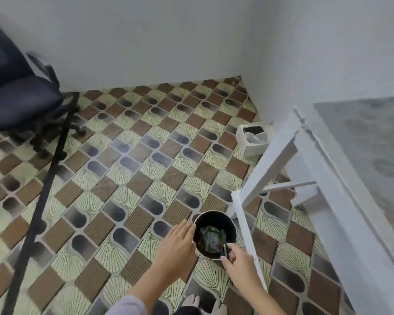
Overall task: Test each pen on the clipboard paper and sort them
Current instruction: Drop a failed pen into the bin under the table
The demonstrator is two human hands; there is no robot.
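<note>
Down at floor level, our right hand (236, 258) pinches a dark pen (223, 241) between thumb and fingers. The pen reaches over the near rim of the round black bin (214, 212), which has scraps lying inside. Our left hand (175, 242) is flat, fingers straight and together, its fingertips at the bin's left rim. A white table frame (328, 178) stands just right of the bin, and an office chair (21, 98) sits well apart, far left.

Patterned tile floor (134, 178): black bin (215, 215) stands just beside white table legs (248, 235), white box (251, 147) by the wall, office chair (21, 105) far left, w/ castors down
</note>
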